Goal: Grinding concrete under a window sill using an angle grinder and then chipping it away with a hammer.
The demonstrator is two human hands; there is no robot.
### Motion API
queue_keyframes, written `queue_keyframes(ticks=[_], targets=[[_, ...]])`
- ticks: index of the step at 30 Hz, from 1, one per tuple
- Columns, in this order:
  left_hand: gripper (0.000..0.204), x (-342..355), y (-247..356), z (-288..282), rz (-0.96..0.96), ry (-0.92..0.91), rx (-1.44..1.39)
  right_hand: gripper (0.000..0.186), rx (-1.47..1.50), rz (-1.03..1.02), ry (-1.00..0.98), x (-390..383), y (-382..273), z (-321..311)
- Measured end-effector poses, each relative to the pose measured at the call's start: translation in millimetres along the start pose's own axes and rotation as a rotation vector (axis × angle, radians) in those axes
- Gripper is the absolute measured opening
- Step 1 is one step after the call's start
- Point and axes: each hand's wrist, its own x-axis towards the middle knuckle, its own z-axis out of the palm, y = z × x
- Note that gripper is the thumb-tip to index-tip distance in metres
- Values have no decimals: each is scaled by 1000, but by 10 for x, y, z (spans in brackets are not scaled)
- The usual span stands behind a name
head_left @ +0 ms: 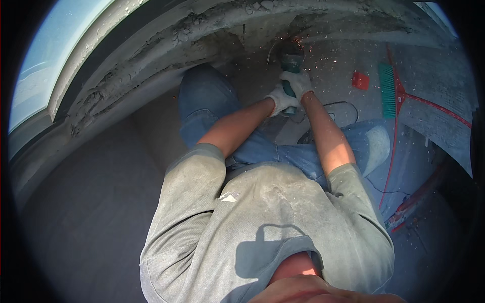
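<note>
Green grinder (291, 63) sits at your 1 o'clock, head near the rough concrete edge (242, 33) — can't make out actual contact. Sparks (316, 55) spraying around the head. Both gloved hands wrapped on its body: left hand (281, 100) on the rear end, right hand (298, 83) further forward. Outward from there: red block (359, 81) at 2 o'clock, then red broom (399, 95) with green bristles — between 2 and 3.
</note>
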Motion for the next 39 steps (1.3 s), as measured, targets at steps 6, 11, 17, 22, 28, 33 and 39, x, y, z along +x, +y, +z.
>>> queue_keyframes(ticks=[6,11,17,22,28,33,39], targets=[[72,58,-94,38,41,41,-88,42,-62,23,-37,-10,-101,-22],[66,116,-142,10,-53,8,-74,42,-57,47,-79,-26,-113,11],[69,97,-122,2,41,-1,-88,43,-46,24,-46,11,-76,23],[76,25,-46,0,-18,27,-62,44,-68,111,-47,16,-87,20],[81,23,-25,-13,-15,5,-52,48,-36,54,-57,-46,-152,5],[84,27,-26,-29,3,-12,-14,47,1,10,-68,-64,-179,25],[67,30,-57,-12,74,91,-66,47,-26,52,-69,-56,-189,37]])
